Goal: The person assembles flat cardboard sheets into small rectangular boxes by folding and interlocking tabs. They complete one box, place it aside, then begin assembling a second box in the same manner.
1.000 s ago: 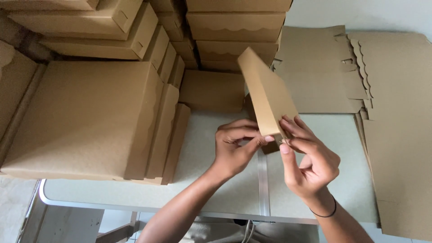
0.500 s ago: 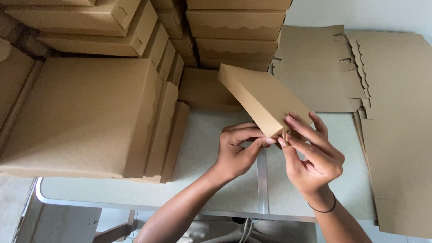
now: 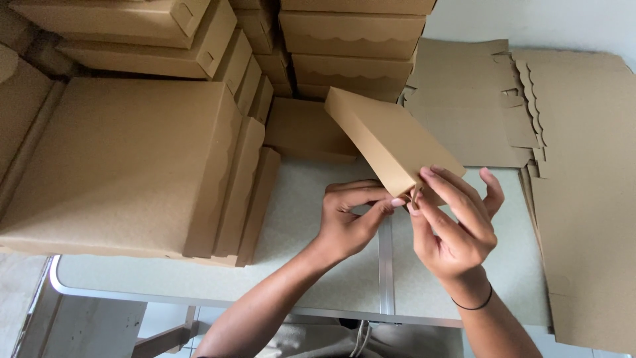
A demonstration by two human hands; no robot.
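Observation:
A flat brown cardboard box (image 3: 387, 139) is tilted above the table, its broad face turned up toward me. My left hand (image 3: 348, 222) pinches its near corner from the left with thumb and fingertips. My right hand (image 3: 454, 222) grips the same corner from the right, fingers spread over the box's lower edge. A thin black band circles my right wrist.
Folded brown boxes (image 3: 126, 159) lean in a stack on the left, with more piled at the back (image 3: 351, 33). Flat unfolded cardboard blanks (image 3: 583, 199) lie on the right. The pale green table (image 3: 298, 265) has a metal seam down its middle and a rounded front edge.
The box has rotated from standing nearly edge-on to showing its broad face. Both hands stayed at its near corner and shifted their fingers.

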